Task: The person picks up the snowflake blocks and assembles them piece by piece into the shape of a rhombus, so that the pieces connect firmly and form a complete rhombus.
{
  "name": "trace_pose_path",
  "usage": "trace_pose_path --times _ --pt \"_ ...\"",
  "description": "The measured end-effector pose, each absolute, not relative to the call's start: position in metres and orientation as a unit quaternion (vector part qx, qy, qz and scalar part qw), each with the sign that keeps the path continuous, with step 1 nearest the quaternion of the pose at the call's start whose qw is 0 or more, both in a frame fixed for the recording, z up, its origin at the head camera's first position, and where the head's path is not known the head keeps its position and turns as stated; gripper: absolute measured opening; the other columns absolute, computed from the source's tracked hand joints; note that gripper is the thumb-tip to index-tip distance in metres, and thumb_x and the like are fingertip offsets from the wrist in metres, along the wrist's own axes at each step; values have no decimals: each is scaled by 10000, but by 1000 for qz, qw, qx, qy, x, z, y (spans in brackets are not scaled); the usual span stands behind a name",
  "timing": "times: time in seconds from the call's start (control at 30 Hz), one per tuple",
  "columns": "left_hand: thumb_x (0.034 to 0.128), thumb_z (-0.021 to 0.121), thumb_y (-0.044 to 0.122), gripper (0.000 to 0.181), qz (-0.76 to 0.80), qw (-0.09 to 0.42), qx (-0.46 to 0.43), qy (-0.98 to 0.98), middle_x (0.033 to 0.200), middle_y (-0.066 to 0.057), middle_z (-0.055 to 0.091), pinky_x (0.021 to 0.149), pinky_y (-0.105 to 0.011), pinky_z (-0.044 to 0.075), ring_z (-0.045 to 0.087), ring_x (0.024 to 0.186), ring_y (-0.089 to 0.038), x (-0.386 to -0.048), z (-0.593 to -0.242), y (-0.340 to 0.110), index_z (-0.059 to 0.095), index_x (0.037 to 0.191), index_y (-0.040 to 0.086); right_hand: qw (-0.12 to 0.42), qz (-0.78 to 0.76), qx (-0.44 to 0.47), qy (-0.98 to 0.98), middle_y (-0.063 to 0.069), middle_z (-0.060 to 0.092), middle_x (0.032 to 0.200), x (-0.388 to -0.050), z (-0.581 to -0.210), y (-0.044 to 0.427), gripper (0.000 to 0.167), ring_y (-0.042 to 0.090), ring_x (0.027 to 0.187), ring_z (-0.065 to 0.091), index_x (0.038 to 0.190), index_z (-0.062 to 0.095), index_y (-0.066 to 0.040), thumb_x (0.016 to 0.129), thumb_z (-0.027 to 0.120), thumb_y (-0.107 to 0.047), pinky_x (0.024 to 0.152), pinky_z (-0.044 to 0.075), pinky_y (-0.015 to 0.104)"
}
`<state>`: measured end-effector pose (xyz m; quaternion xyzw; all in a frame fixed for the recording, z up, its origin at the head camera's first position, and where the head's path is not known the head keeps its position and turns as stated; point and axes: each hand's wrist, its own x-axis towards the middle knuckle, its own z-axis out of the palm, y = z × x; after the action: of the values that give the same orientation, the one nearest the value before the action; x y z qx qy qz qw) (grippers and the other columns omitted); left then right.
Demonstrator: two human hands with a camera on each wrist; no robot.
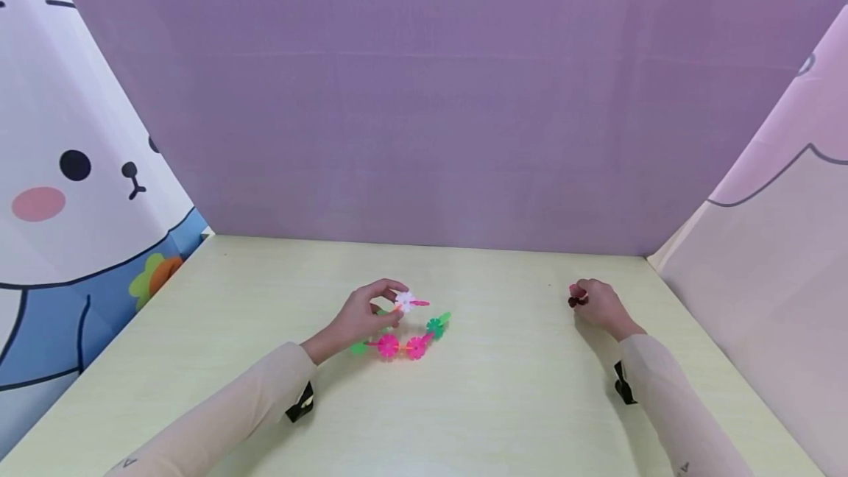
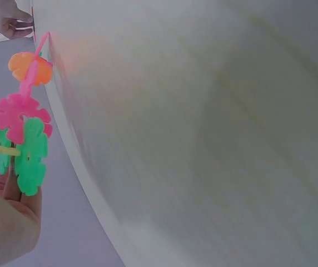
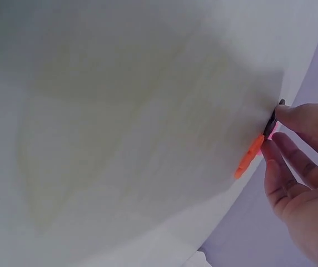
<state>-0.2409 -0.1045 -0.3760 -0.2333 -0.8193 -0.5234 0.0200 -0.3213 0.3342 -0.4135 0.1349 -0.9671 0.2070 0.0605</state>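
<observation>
My left hand [image 1: 361, 315] pinches a chain of interlocked plastic snowflake discs. At its fingertips is a white disc [image 1: 405, 302] with a pink one set edge-on. The chain curves below through a pink disc [image 1: 387, 345] to a green disc [image 1: 434, 327]. In the left wrist view a green disc [image 2: 32, 158], a pink disc [image 2: 20, 114] and an orange disc [image 2: 23, 67] show up close. Far to the right, my right hand [image 1: 601, 305] pinches a dark disc [image 3: 270, 123] between thumb and fingers. An orange disc [image 3: 249, 157] and a bit of pink appear against it.
Both hands are over a pale wood-look table [image 1: 510, 389]. A purple cloth [image 1: 424, 109] rises behind its far edge. Cartoon-printed cloth [image 1: 99, 241] hangs at the left, and a pink and cream cloth [image 1: 775, 263] at the right.
</observation>
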Motion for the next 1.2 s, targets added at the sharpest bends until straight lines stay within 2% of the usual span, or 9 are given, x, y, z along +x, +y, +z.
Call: trace_pose_path --times 0.4,0.6,0.83,1.2 --pt "803 670 54 360 -525 30 -241 -816 961 -121 606 557 -247 494 571 898 -289 -261 -405 -110 577 1149 79 50 217 136 -965 191 621 887 -318 -410 334 250 251 749 563 957 595 65 714 653 58 688 473 381" --pt "793 676 62 343 -528 55 -267 -804 905 -59 597 535 -243 484 582 824 -217 -262 -409 -111 586 1122 95 58 223 144 -963 162 633 840 -315 -406 333 185 223 722 571 907 612 54 741 586 131 655 472 345" --pt "789 685 56 358 -524 28 -228 -820 941 -78 605 575 -252 511 573 891 -273 -263 -407 -110 590 1129 116 75 217 172 -958 126 649 780 -314 -400 332 181 211 710 585 797 619 2 719 556 153 631 466 328" --pt "773 703 62 350 -515 37 -224 -827 956 -39 612 637 -237 512 569 943 -247 -263 -407 -109 601 1098 142 63 263 172 -947 147 667 816 -312 -394 321 131 203 707 609 849 645 3 759 604 90 641 487 272"
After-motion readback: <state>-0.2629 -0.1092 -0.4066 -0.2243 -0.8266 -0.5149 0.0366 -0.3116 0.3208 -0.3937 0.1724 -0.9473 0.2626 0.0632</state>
